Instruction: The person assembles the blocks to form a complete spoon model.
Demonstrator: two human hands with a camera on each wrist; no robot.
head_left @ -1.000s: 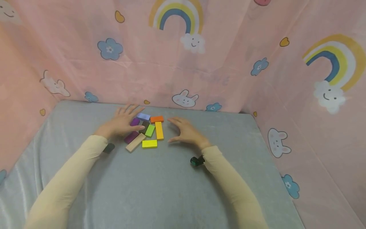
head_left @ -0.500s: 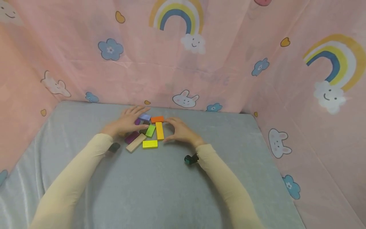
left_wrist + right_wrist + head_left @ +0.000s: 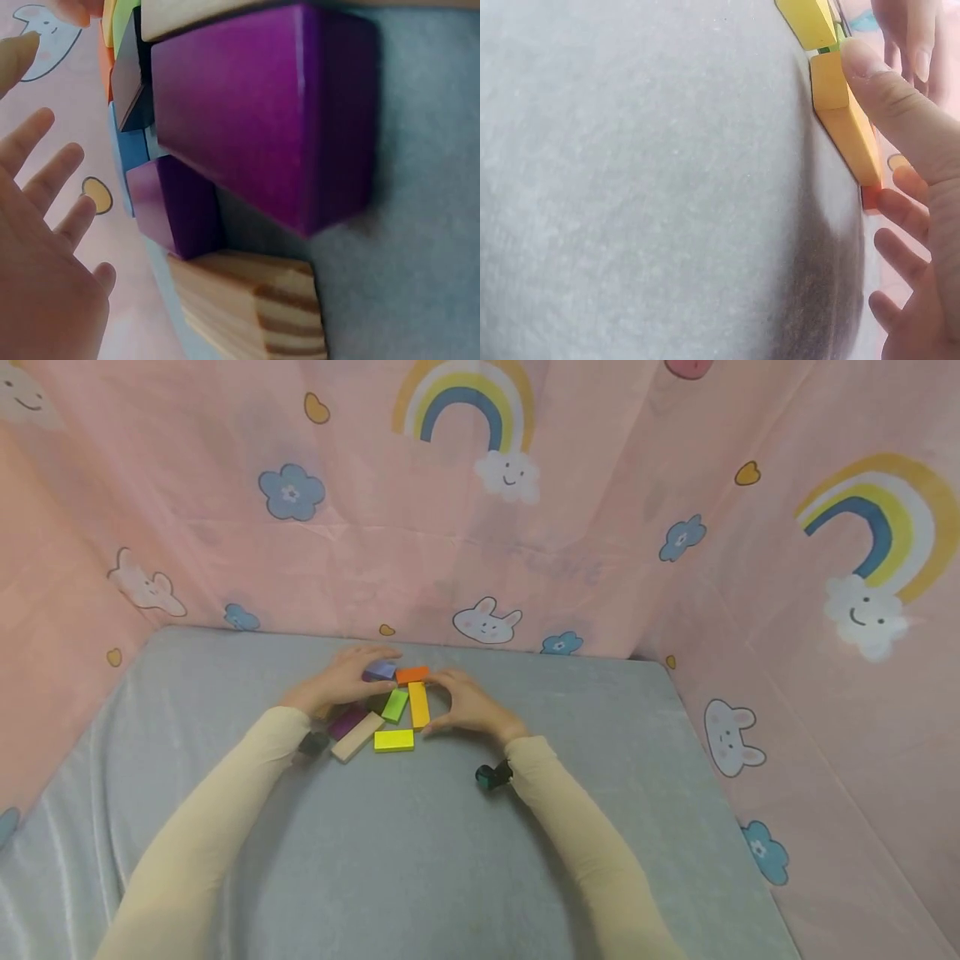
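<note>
Flat wooden blocks lie in a loose cluster on the cloth-covered table. My left hand (image 3: pixel 341 683) arches over the cluster's left side, fingers reaching past the blue block (image 3: pixel 381 671) and thumb over the dark block (image 3: pixel 377 702). Two purple blocks (image 3: pixel 232 112) and a striped-grain wood block (image 3: pixel 255 307) sit beneath it in the left wrist view. My right hand (image 3: pixel 474 708) curves loosely at the right side, thumb by the amber block (image 3: pixel 847 124), fingertips near the orange block (image 3: pixel 871 199). Neither hand grips a block. Green (image 3: pixel 395 706), yellow (image 3: pixel 393 741) and pale wood (image 3: pixel 357 737) blocks lie between and in front.
Grey-blue cloth (image 3: pixel 420 860) covers the table. A pink printed curtain (image 3: pixel 360 560) rises right behind the table's far edge and along both sides. Small dark devices (image 3: pixel 491 776) are worn at the wrists.
My left hand has slid right over the blocks, covering more of the blue and dark ones. My right hand has come left, up to the amber and orange blocks. The blocks look nearly unmoved.
</note>
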